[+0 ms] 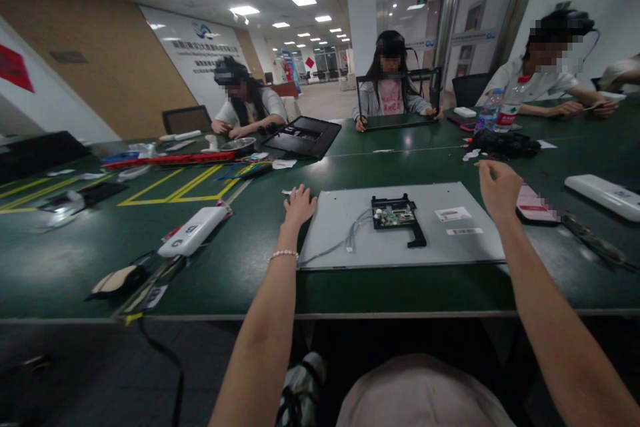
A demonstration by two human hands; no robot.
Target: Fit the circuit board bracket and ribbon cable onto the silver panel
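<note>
A flat grey metal-backed panel (330,227), seemingly a display panel, lies on the green table before me. On it rests a black plastic bracket (417,235) with a small green circuit board (395,215). Thin grey cables (353,235) run from the board toward the panel's lower left. My left hand (299,205), a beaded bracelet at its wrist, is at the panel's left edge with fingers spread and nothing in them. Over the right edge, my right hand (501,188) is loosely curled, and no object shows in it.
White power banks (194,232) (605,197) lie on either side. A phone (535,205) and glasses (597,239) are right of the panel. Bottles (507,112) stand farther back. Across the table (400,290), one person holds a black frame (400,121); a black casing (305,135) lies left.
</note>
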